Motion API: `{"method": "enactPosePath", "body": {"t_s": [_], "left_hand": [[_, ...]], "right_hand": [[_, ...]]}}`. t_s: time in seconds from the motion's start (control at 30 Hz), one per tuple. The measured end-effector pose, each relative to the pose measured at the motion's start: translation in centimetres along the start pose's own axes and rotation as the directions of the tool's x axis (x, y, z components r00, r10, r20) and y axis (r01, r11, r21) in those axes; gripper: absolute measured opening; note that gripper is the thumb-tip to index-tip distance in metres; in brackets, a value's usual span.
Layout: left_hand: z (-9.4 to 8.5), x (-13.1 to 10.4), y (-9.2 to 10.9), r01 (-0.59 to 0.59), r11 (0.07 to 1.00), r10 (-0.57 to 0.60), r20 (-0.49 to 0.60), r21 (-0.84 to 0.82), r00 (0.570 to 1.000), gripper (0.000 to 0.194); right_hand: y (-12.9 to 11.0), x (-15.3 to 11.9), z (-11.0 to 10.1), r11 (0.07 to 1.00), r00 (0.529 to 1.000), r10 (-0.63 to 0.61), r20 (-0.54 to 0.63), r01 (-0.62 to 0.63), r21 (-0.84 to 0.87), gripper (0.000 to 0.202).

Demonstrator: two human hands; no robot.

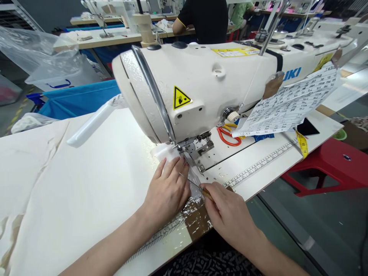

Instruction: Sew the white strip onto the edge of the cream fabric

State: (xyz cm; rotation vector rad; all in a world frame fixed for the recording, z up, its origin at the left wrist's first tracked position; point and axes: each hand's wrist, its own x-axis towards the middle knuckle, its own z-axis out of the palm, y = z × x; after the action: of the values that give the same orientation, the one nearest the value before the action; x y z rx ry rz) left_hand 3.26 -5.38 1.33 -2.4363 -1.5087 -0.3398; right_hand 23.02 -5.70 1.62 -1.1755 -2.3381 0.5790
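A white sewing machine (201, 84) stands over the table, its needle area just beyond my hands. My left hand (169, 184) lies palm down on white fabric (166, 151) beside the presser foot, fingers pressed together on the cloth. In my right hand (227, 211) is a thin metal awl (207, 193) with a wooden handle, gripped between thumb and fingers. The awl's tip points at the fingers of my left hand. Clear plastic film (197, 197) lies under and between the hands.
Red-handled scissors (228, 137) rest behind the needle area. A printed paper (287, 103) leans on the machine, near a yellow tape measure (301, 143). A red stool (333, 168) is at the right, a blue cloth bin (80, 101) at the left. A person (204, 19) sits beyond.
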Motion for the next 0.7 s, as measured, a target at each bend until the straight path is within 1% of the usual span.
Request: {"method": "enactPosePath", "body": {"t_s": [0.17,0.3,0.47,0.57,0.7], "left_hand": [[0.0,0.0,0.4,0.012,1.0,-0.013,0.023,0.017,1.0,0.04],[0.0,-0.1,0.4,-0.001,0.999,0.0,0.039,0.034,0.999,0.043],[-0.1,-0.2,0.6,-0.001,0.999,-0.001,0.054,0.033,0.999,0.045],[-0.1,-0.2,0.7,-0.003,0.999,0.0,0.068,0.038,0.998,0.045],[0.0,-0.3,0.8,-0.002,1.0,0.001,0.058,0.023,0.998,0.045]], "right_hand": [[1.3,-0.4,-0.9,0.993,0.996,0.029,-0.085,-0.019,0.116,0.023],[2.1,-0.5,-1.5,0.987,0.989,0.065,-0.136,-0.043,0.155,0.02],[2.4,-0.6,-1.7,0.98,0.986,0.094,-0.14,-0.067,0.185,0.02],[2.3,-0.6,-1.8,0.982,0.986,0.096,-0.139,-0.071,0.173,0.02],[2.3,-0.6,-1.8,0.986,0.986,0.086,-0.146,-0.063,0.157,0.021]]}}
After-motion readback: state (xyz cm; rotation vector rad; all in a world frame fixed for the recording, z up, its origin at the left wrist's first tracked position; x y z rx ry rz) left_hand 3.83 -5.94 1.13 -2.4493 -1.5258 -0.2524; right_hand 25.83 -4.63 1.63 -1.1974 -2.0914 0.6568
